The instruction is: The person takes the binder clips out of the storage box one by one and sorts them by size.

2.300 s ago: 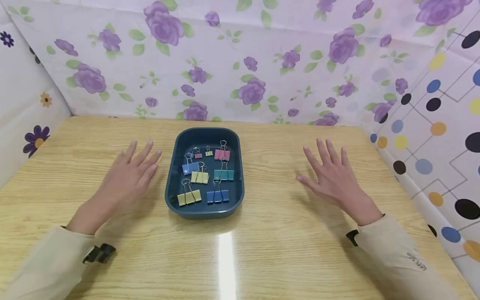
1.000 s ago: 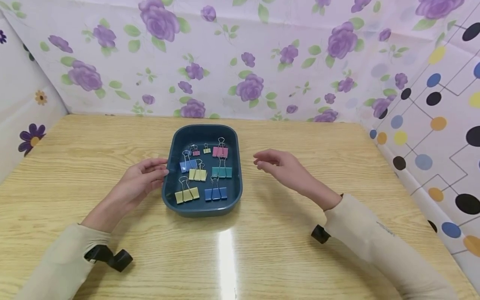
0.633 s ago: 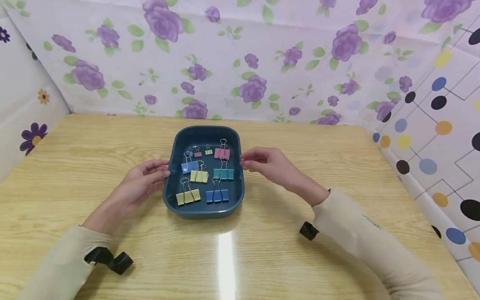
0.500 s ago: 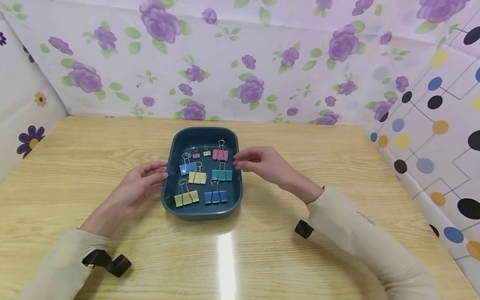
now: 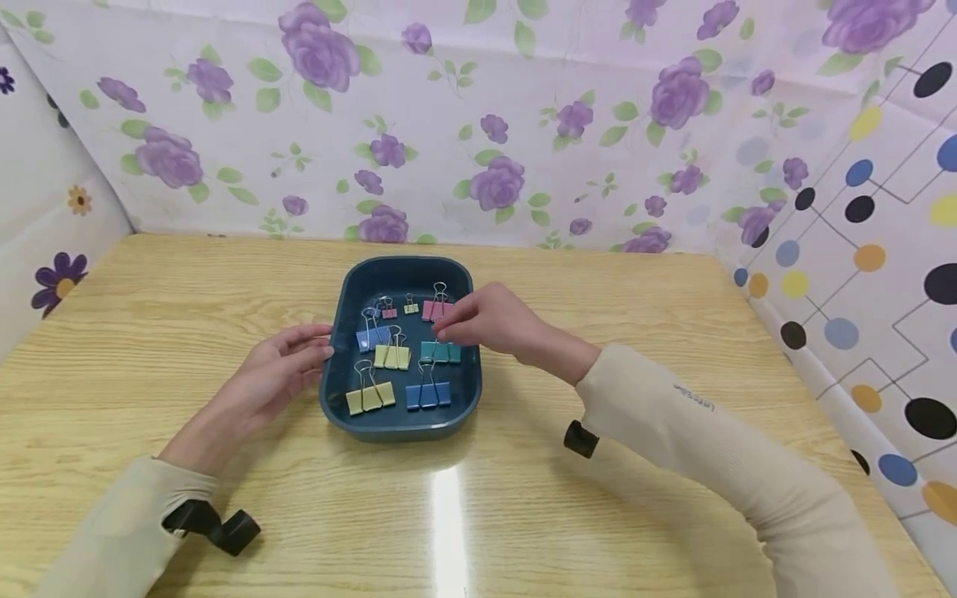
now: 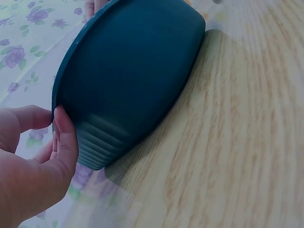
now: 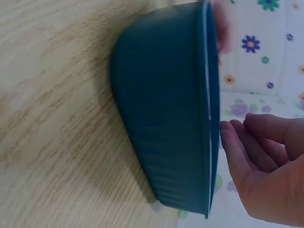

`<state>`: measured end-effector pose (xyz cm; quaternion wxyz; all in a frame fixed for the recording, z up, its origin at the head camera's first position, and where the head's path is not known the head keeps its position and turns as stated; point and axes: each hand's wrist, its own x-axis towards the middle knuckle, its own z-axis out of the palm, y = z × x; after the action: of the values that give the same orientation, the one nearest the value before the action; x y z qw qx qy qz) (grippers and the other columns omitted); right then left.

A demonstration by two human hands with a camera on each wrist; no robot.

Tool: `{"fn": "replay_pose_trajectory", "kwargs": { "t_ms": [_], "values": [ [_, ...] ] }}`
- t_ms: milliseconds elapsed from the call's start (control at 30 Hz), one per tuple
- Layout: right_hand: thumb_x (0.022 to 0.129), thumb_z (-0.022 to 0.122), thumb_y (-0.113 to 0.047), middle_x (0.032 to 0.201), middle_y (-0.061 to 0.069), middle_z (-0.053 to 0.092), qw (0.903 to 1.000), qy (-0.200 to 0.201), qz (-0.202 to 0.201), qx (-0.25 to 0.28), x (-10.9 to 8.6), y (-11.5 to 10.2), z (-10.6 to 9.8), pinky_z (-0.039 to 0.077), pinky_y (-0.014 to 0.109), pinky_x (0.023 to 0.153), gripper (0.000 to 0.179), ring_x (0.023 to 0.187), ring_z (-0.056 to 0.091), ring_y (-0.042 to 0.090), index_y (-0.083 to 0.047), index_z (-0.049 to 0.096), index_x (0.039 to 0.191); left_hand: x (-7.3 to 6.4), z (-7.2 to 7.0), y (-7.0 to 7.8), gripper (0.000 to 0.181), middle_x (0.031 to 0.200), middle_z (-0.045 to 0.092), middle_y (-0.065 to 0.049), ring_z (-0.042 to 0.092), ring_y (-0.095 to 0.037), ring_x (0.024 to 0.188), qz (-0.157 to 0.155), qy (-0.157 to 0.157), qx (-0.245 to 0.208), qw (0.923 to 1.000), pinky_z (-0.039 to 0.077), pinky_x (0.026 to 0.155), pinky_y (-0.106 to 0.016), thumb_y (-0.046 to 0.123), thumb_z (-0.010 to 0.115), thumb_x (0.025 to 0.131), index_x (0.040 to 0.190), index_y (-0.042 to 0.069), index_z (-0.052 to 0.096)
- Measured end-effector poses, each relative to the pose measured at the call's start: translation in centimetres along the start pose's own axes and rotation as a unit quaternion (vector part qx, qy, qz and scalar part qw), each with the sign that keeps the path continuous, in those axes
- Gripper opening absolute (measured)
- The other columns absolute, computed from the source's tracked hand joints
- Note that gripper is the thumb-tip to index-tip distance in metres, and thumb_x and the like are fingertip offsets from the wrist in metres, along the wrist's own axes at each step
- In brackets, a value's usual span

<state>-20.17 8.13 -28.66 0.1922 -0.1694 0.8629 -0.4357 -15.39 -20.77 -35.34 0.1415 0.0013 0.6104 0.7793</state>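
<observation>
A dark blue tray (image 5: 404, 434) holds binder clips in several colours and sizes. My left hand (image 5: 272, 378) pinches the tray's left rim between thumb and fingers, seen also in the left wrist view. Over the right side of the tray reaches my right hand (image 5: 501, 322), fingers bent and tips just above the teal binder clip (image 5: 446, 353), partly covering its handles and the pink binder clip (image 5: 434, 311). In the right wrist view these fingertips stand above the rim with a small gap and no clip visible between them. Whether they touch a clip handle is hidden.
Also in the tray lie a blue clip (image 5: 429, 395) in front, yellow clips (image 5: 370, 399) and small clips (image 5: 411, 308) at the back. The wooden table (image 5: 598, 515) runs back to a flowered cloth (image 5: 493, 124); a dotted cloth (image 5: 845, 332) stands at right.
From apart and spread, my hands have come to the tray. The left has taken hold of the left rim; the right has moved left, past the right rim, over the clips.
</observation>
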Motion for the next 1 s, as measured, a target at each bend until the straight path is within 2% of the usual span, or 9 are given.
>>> {"fn": "replay_pose_trajectory", "kwargs": {
  "t_ms": [133, 300, 467, 767, 1000],
  "values": [
    [0.087, 0.072, -0.007, 0.102, 0.003, 0.07, 0.9997, -0.003, 0.007, -0.025, 0.7, -0.4, 1.0, 0.052, 0.025, 0.08, 0.013, 0.096, 0.061, 0.016, -0.005, 0.076, 0.1, 0.0, -0.1, -0.2, 0.03, 0.103, 0.063, -0.001, 0.061, -0.011, 0.095, 0.007, -0.006, -0.002, 1.0, 0.052, 0.081, -0.026, 0.002, 0.056, 0.097, 0.124, 0.0, 0.044],
    [0.086, 0.071, 0.0, 0.105, 0.006, 0.068, 0.9994, 0.002, 0.031, 0.013, 1.1, -0.4, 2.1, 0.052, 0.026, 0.084, 0.015, 0.103, 0.06, 0.019, -0.003, 0.075, 0.101, 0.1, -0.1, -0.3, 0.028, 0.103, 0.062, -0.001, 0.061, -0.011, 0.094, 0.006, -0.005, 0.0, 1.0, 0.052, 0.08, -0.025, 0.002, 0.057, 0.097, 0.123, 0.002, 0.046],
    [0.085, 0.071, 0.003, 0.105, 0.009, 0.068, 0.9993, 0.006, 0.032, 0.016, 1.5, -0.6, 2.5, 0.053, 0.027, 0.083, 0.017, 0.101, 0.061, 0.02, -0.001, 0.074, 0.101, 0.2, -0.1, -0.3, 0.032, 0.102, 0.061, -0.001, 0.06, -0.01, 0.092, 0.009, -0.003, -0.005, 0.9999, 0.052, 0.079, -0.025, 0.001, 0.056, 0.097, 0.126, -0.002, 0.043],
    [0.086, 0.068, 0.005, 0.097, 0.01, 0.07, 0.9988, -0.039, 0.027, -0.014, 1.9, -0.9, 2.6, 0.054, 0.026, 0.079, 0.016, 0.087, 0.065, 0.017, 0.003, 0.073, 0.102, 0.1, -0.1, -0.1, 0.034, 0.104, 0.061, -0.002, 0.06, -0.01, 0.095, 0.006, -0.001, -0.001, 1.0, 0.052, 0.081, -0.025, 0.001, 0.056, 0.097, 0.128, -0.002, 0.041],
    [0.087, 0.064, 0.009, 0.094, 0.014, 0.071, 0.9963, -0.079, 0.028, -0.017, 2.2, -1.0, 3.2, 0.055, 0.028, 0.077, 0.016, 0.086, 0.067, 0.02, 0.007, 0.071, 0.102, 0.2, -0.2, -0.2, 0.036, 0.103, 0.061, -0.002, 0.06, -0.01, 0.093, 0.009, -0.006, -0.003, 0.9999, 0.052, 0.08, -0.025, 0.001, 0.056, 0.097, 0.129, -0.005, 0.039]
  ]
}}
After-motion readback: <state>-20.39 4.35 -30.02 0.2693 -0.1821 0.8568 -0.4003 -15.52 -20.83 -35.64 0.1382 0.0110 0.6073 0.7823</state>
